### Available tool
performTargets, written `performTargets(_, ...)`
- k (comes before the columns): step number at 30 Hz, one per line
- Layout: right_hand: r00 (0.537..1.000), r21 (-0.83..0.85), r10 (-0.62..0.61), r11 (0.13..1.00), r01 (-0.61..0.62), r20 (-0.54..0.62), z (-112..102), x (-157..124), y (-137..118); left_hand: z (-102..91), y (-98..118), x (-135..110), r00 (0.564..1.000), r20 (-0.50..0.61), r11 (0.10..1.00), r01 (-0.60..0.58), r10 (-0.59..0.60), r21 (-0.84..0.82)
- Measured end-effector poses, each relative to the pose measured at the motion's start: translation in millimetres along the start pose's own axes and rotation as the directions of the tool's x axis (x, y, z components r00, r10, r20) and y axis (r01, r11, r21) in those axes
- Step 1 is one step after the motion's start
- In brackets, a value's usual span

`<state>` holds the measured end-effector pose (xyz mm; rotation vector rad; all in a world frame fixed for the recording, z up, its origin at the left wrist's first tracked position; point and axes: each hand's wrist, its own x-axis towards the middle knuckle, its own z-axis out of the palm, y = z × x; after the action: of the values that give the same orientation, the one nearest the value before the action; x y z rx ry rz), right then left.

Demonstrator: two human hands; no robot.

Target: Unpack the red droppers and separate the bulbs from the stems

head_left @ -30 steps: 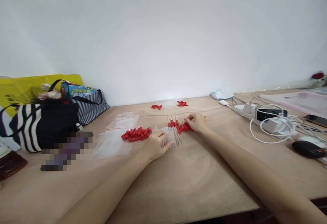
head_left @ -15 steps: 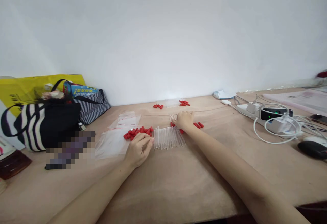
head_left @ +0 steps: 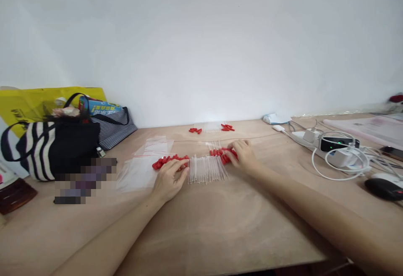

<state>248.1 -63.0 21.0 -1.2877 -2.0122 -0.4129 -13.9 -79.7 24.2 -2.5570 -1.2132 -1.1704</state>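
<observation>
My left hand (head_left: 170, 178) rests at the left end of a row of thin clear tubes (head_left: 208, 170). Its fingers reach over a heap of small red caps (head_left: 165, 161), thumb apart, nothing visibly held. Slightly blurred, my right hand (head_left: 245, 155) is over more red caps (head_left: 226, 157) right of the row, with thumb and fingers apart. Behind the row, a few clear tubes (head_left: 214, 145) have red pieces at their near ends. Part of each cap heap is hidden by my hands.
Clear plastic bags (head_left: 138, 173) lie left of the caps. Farther back are another group of tubes (head_left: 212, 127) and red caps (head_left: 227, 127). A black striped bag (head_left: 72, 145) stands left; a power strip (head_left: 302, 136) with cables and a black mouse (head_left: 384, 188) are right.
My right hand has moved right, away from the tubes behind the row, uncovering their red ends. My left hand's fingers have straightened and spread from the thumb.
</observation>
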Motion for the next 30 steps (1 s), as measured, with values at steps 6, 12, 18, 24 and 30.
performTargets(6, 0.968, 0.141, -0.22, 0.962, 0.235, -0.118, -4, -37, -10, 1.2, 6, -1, 0.998, -0.026, 0.997, 0.053, -0.054, -0.057)
performTargets(12, 0.946, 0.139, -0.318, 0.936, 0.324, -0.07, -5, -34, -18, 5.0, 16, -1, 0.993, 0.007, 0.988, -0.116, 0.116, 0.098)
performTargets(18, 0.95, 0.158, -0.308, 0.937, 0.312, -0.051, -5, -36, -25, 17.2, 34, 2, 0.958, -0.009, 0.938, -0.279, 0.287, 0.207)
performTargets(24, 0.954, 0.178, -0.294, 0.937, 0.3, -0.062, -6, -36, -34, 21.3, 37, 3, 0.919, 0.011, 0.893, -0.386, 0.394, 0.231)
performTargets(30, 0.937, 0.149, -0.338, 0.925, 0.348, -0.092, -8, -36, -37, 18.2, 40, 2, 0.907, 0.062, 0.869, -0.417, 0.416, 0.267)
